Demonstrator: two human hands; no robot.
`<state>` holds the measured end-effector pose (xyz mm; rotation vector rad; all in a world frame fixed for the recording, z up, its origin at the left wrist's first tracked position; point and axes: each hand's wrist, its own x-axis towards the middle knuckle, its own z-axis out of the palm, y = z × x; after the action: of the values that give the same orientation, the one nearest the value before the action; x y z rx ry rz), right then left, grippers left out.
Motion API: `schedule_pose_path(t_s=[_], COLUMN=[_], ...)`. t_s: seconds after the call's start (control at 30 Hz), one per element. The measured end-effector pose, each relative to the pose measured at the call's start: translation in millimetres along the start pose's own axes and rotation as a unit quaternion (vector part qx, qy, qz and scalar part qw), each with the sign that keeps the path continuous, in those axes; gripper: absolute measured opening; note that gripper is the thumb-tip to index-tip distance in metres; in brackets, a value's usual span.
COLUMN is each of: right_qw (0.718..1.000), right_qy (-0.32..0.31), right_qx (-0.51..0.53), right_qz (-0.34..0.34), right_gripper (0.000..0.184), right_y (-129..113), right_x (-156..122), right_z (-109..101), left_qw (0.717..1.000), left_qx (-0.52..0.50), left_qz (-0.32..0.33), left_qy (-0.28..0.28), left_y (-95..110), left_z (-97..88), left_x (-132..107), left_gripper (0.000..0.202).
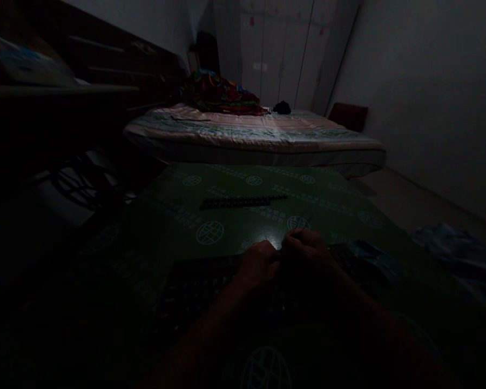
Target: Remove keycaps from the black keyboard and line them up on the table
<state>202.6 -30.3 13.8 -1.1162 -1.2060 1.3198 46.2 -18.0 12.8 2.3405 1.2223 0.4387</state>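
Note:
The picture is very dark. A black keyboard [202, 278] lies on the green table, partly covered by my forearms and hands. Over its upper middle, my left hand [259, 262] is closed, its fingertips meeting those of the other hand; whatever they pinch is hidden. My right hand [305, 248] is closed around a thin wire tool [306, 221], which looks like a wire keycap puller, its two fine prongs pointing up and away. Farther back, loose black keycaps [237, 202] lie lined up in two rows.
The green table [243, 221] bears printed globe marks. A crumpled bluish packet [375, 260] lies right of the keyboard. Beyond the table stands a bed [259, 132] with a red patterned blanket [222, 94]. Dark cloth [457, 251] lies at the right, and a shelf [60, 91] juts in at left.

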Motion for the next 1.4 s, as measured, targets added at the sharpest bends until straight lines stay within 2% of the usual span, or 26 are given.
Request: schedule_pose_path(t_s=[0.1, 0.2, 0.33, 0.5, 0.63, 0.77, 0.87, 1.1, 1.4], right_qw=[1.000, 0.995, 0.982, 0.974, 0.969, 0.952, 0.948, 0.939, 0.929], right_qy=[0.019, 0.058, 0.087, 0.043, -0.004, -0.043, -0.074, -0.122, -0.101], right_qx=[-0.004, -0.025, -0.076, -0.140, -0.180, -0.247, -0.258, -0.260, -0.288], right_qz=[-0.011, -0.076, -0.151, -0.170, -0.169, -0.178, -0.170, -0.187, -0.208], right_gripper=[0.018, 0.019, 0.023, 0.021, 0.020, 0.022, 0.026, 0.022, 0.016], right_y=[-3.8, -10.9, -22.6, -27.1, -20.6, -15.6, -14.7, -18.5, -16.6], right_x=[-0.5, 0.1, -1.2, -5.8, -8.8, -10.8, -11.4, -13.3, -10.9], right_z=[1.5, -0.3, -6.5, -8.2, -2.6, 2.9, 5.5, 11.1, 9.3], left_qw=[0.998, 0.988, 0.959, 0.897, 0.859, 0.840, 0.828, 0.820, 0.812], left_qx=[-0.061, -0.138, -0.254, -0.398, -0.471, -0.510, -0.529, -0.543, -0.554], left_qz=[-0.026, -0.059, -0.114, -0.183, -0.197, -0.185, -0.186, -0.183, -0.184], left_qy=[0.007, 0.029, 0.056, 0.061, 0.048, 0.014, 0.010, -0.009, -0.003], left_y=[3.1, 6.3, 7.8, 3.3, -2.6, -6.5, -7.2, -1.6, -5.4], left_z=[-3.4, -9.5, -21.9, -35.8, -39.5, -39.5, -40.3, -45.4, -38.2], left_x=[0.5, 1.0, 0.5, -1.4, -3.7, -7.9, -11.6, -16.9, -15.4], left_gripper=[0.015, 0.015, 0.017, 0.018, 0.020, 0.022, 0.022, 0.023, 0.030])
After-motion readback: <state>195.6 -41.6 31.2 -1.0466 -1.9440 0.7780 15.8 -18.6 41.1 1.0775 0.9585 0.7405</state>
